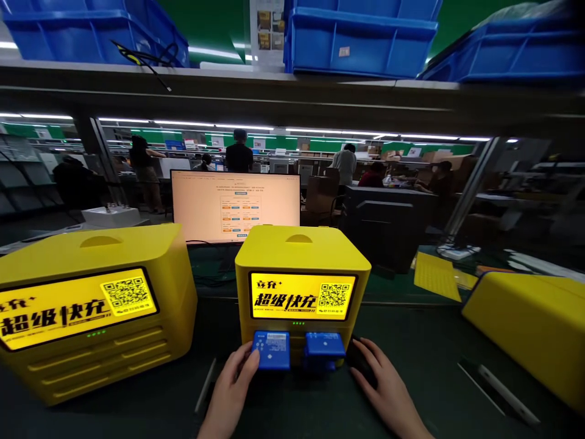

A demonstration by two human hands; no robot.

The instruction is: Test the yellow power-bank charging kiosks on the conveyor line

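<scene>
A yellow charging cabinet (301,256) with a lit screen stands in front of me on the dark bench. Two blue power banks stick out of its lower slots. My left hand (235,381) grips the left blue power bank (272,349) by its near left corner, thumb on its edge. The right blue power bank (323,346) sits untouched beside it. My right hand (381,381) lies palm down over a black mouse (359,360) to the right of the cabinet, fingers curved over it.
A second lit yellow cabinet (91,305) stands at the left and a third yellow cabinet (525,317) at the right. A monitor (235,204) glows behind the middle one. Blue bins (361,39) sit on the shelf overhead. Several people work in the background.
</scene>
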